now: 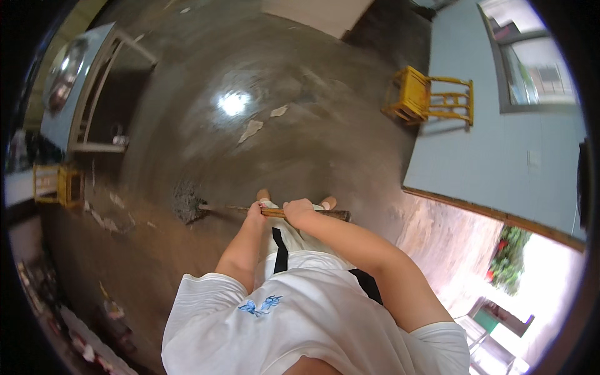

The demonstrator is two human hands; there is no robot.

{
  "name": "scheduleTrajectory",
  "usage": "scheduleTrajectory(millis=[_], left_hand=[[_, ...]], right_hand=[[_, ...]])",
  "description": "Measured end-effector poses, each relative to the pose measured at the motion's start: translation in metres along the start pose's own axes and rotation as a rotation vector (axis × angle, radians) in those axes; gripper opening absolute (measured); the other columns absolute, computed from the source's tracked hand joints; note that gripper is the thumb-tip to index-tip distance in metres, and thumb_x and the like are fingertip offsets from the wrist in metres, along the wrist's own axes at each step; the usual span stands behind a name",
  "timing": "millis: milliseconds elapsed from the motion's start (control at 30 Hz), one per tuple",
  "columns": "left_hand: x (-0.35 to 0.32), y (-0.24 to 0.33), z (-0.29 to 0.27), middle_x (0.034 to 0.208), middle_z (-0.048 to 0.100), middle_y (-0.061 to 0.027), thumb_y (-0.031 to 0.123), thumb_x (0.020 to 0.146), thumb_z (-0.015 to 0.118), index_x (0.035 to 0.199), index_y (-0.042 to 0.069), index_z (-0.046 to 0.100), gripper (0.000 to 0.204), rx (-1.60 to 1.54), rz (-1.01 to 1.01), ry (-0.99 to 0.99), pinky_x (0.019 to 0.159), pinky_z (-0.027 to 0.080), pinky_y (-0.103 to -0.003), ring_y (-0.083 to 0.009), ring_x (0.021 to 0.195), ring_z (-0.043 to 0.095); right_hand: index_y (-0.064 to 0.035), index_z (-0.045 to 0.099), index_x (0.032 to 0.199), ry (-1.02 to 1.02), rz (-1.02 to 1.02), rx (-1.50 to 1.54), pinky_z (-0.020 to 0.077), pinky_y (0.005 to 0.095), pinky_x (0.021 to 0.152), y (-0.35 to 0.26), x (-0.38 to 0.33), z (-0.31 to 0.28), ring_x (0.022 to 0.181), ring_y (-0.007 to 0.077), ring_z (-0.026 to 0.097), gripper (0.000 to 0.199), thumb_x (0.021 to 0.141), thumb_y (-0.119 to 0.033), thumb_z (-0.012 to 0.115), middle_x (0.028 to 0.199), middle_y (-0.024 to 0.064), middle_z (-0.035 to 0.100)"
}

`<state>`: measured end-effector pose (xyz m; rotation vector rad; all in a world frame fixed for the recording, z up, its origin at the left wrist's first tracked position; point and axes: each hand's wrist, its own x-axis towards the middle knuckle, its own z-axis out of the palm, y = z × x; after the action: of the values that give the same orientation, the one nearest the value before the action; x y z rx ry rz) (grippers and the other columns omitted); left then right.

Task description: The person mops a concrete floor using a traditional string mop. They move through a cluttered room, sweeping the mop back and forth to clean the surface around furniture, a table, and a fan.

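I see the left hand (pixel 255 211) wrapped tight on the broom stick (pixel 275 212) | right hand (pixel 297 211) squeezes it too, just beside | broom head (pixel 187 203) on the floor (pixel 300 125), far from the yellow chair (pixel 431 97)

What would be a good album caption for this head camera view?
Both hands, left hand and right hand, grip a wooden broom handle, its broom head on the grey concrete floor near a yellow chair.

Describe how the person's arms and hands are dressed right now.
Both forearms are bare, with no gloves on the left hand or right hand. Short white sleeves end above the elbows; the white shirt carries a small blue embroidered motif.
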<state>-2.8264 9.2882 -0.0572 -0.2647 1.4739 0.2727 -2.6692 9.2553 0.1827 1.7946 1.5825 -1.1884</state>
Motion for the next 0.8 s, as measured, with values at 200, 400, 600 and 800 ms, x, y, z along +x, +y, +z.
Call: scheduleTrajectory(millis=[200,400,600,800], left_hand=[[0.051,-0.068,0.099,0.056,0.042,-0.0028,0.001,0.073,0.039,0.060,0.009,0.038,0.015,-0.016,0.043,-0.054,0.058,0.043,-0.032,-0.0171,0.051,0.042],[0.050,-0.200,0.223,0.056,0.040,-0.0044,0.000,0.074,0.039,0.060,0.008,0.037,0.016,0.198,0.007,-0.036,0.057,0.041,-0.032,-0.0183,0.051,0.041],[0.062,-0.383,0.305,0.059,0.037,-0.0072,-0.002,0.072,0.040,0.062,0.006,0.037,0.013,0.504,-0.219,-0.147,0.058,0.040,-0.033,-0.0224,0.056,0.040],[0.010,-0.568,0.310,0.058,0.045,-0.0085,-0.003,0.072,0.044,0.060,0.002,0.042,0.013,0.993,-0.063,-0.186,0.042,0.037,-0.036,-0.0203,0.048,0.045]], right_hand=[[-0.0075,0.058,0.099,0.172,0.133,0.053,0.0502,0.0339,0.067,0.116,-0.051,0.014,0.083,0.0237,0.064,0.021,0.081,-0.015,0.049,0.090,0.0090,0.065],[-0.0102,0.061,0.097,0.174,0.294,0.175,0.0501,0.0352,0.067,0.270,-0.116,0.059,0.086,0.0231,0.063,0.020,0.080,-0.016,0.050,0.090,0.0078,0.065],[-0.0102,0.061,0.091,0.244,0.538,0.371,0.0494,0.0375,0.069,0.380,-0.241,0.131,0.084,0.0260,0.063,0.017,0.079,-0.012,0.050,0.088,0.0109,0.064],[-0.0085,0.054,0.099,0.222,0.873,0.698,0.0470,0.0408,0.073,0.411,-0.337,0.256,0.087,0.0302,0.060,0.027,0.072,-0.013,0.058,0.088,0.0133,0.063]])
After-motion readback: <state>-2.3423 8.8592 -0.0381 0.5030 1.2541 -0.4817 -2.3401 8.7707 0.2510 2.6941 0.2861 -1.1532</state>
